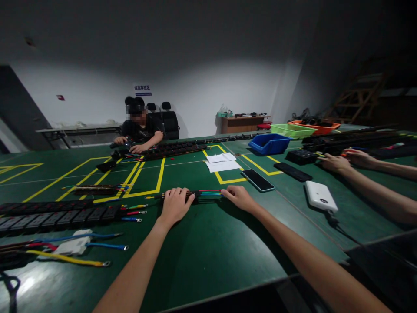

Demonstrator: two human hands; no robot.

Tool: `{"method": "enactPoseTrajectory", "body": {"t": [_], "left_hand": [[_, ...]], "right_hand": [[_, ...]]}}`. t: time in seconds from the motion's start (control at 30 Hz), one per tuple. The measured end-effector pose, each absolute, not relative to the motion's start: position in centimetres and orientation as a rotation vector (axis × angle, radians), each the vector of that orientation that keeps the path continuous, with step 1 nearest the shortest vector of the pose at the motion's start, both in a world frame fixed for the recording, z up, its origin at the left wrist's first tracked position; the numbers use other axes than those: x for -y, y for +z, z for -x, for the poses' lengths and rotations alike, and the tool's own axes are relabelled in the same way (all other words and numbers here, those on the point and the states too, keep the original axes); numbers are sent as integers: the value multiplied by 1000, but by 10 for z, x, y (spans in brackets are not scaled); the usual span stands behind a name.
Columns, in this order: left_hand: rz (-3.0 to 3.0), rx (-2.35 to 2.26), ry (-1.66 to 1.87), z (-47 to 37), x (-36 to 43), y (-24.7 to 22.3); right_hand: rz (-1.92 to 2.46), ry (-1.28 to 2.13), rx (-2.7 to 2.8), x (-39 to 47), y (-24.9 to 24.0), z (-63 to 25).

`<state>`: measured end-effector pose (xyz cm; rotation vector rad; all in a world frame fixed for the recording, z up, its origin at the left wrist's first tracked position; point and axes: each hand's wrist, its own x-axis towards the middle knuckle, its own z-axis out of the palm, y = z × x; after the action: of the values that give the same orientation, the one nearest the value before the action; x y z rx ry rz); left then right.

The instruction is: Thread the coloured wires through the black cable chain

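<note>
A bundle of wires [208,194] lies low over the green table, its red, green and blue strands showing between my two hands. My left hand [176,203] is closed over the dark part of the bundle, with a yellow wire tip sticking out to its left. At the other end, my right hand [239,198] pinches the coloured wires between thumb and fingers; the very ends are hidden. To the left of my hands rests another wire bundle [97,190]. Nearer to me lie black power strips [65,219] with ring-ended wires, and a yellow wire [68,258] with a metal ring terminal.
White papers [222,162], a phone [258,180], a black slab [292,171] and a white device [321,195] with a cable lie right. Beyond are blue [269,144] and green bins [293,131]. One co-worker [141,128] sits across; another's hands [335,164] work at right.
</note>
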<state>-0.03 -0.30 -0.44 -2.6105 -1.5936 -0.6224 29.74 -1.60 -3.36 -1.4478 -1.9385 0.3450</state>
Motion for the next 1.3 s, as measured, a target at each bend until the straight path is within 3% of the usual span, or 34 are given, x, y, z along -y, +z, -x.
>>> {"method": "enactPoseTrajectory", "body": {"t": [0.83,1.3], "left_hand": [[2572,1525,-813,-25,6,-2],[2755,1160,-719,-19,6,0]], "right_hand": [[1524,268,1983,17,-31,-294],[1536,252,1985,18,-29,-293]]}}
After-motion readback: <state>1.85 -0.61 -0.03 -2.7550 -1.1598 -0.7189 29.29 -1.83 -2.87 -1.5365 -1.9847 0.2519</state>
